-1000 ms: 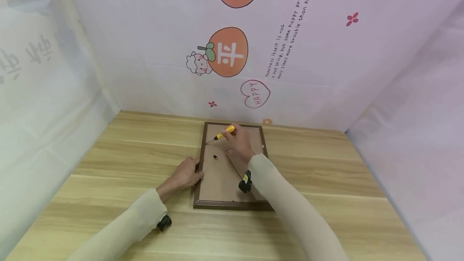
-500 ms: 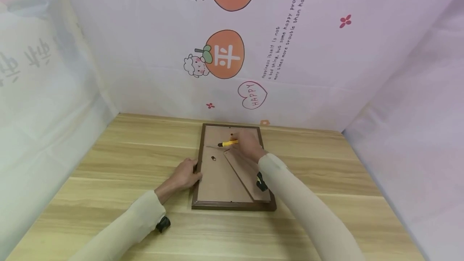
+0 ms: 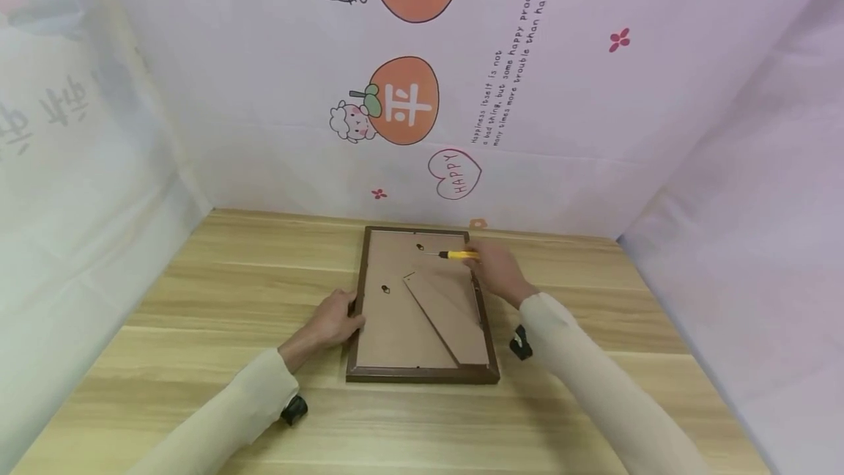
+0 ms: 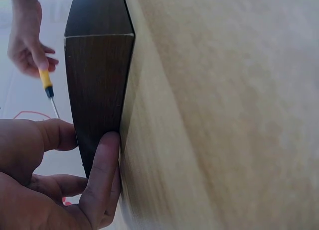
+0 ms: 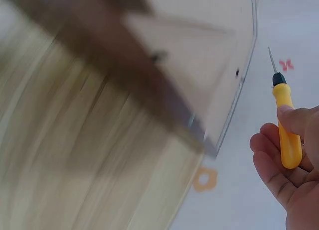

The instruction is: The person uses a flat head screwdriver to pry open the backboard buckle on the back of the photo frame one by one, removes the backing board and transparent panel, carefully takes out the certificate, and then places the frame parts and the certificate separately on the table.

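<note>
A picture frame lies back side up on the table, its brown rim round a beige backing board. My left hand holds the frame's left edge; in the left wrist view, fingertips rest on the dark side of the rim. My right hand grips a yellow screwdriver by its handle, thumb along it. That hand is over the frame's upper right edge, and the thin metal shaft points left above the board. A slanting stand leg lies across the board's right half.
Two small dark hangers, one upper and one lower, sit on the backing board. Behind the wooden table rises a printed white cloth. More cloth hangs at both sides.
My right hand has carried the screwdriver from the frame's left edge rightward to the right edge, uncovering the stand leg. The shaft now lies nearly level. My left hand keeps its place on the frame.
</note>
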A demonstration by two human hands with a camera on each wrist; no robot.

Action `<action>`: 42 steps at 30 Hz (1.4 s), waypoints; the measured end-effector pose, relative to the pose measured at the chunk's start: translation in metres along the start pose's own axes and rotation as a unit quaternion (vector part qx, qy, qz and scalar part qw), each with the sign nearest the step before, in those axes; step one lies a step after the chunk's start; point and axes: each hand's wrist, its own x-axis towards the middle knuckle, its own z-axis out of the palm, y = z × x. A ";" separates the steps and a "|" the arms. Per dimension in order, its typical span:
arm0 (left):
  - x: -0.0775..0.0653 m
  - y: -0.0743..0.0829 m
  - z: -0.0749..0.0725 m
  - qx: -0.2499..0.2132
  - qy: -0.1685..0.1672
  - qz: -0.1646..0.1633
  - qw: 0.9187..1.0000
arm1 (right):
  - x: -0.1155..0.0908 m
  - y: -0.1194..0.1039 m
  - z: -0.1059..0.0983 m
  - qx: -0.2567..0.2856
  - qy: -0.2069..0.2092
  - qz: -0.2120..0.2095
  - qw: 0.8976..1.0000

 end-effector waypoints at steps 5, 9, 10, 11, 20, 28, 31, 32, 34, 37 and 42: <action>-0.002 0.000 0.000 -0.003 -0.005 -0.005 1.000 | -0.019 0.032 -0.012 0.011 0.017 0.029 0.999; -0.002 0.001 0.000 -0.012 -0.006 -0.009 1.000 | -0.036 0.058 -0.022 0.012 0.030 0.052 0.998; -0.002 0.001 0.000 -0.013 -0.006 -0.010 1.000 | -0.040 0.064 -0.025 0.012 0.034 0.058 0.998; -0.002 0.001 0.000 -0.015 -0.005 -0.008 1.000 | -0.045 0.071 -0.027 0.014 0.039 0.064 0.997; -0.001 -0.001 0.002 -0.017 -0.007 -0.008 1.000 | -0.091 0.125 -0.032 0.023 0.064 0.120 0.990; 0.000 -0.001 0.001 -0.012 -0.004 0.001 1.000 | -0.128 0.165 -0.023 0.006 0.065 0.193 0.979; 0.000 -0.001 0.002 -0.011 -0.005 0.003 1.000 | -0.137 0.176 -0.020 0.004 0.059 0.220 0.974; 0.000 -0.001 0.002 -0.010 -0.005 0.003 1.000 | -0.139 0.179 -0.019 0.002 0.060 0.227 0.972; 0.000 -0.001 0.002 -0.013 -0.005 0.001 1.000 | -0.143 0.184 -0.017 0.001 0.065 0.241 0.968; -0.001 0.000 0.002 -0.019 -0.006 -0.001 1.000 | -0.144 0.189 -0.017 -0.002 0.072 0.261 0.963; -0.002 0.001 0.001 -0.036 -0.010 -0.002 0.999 | -0.146 0.196 -0.017 -0.009 0.065 0.290 0.955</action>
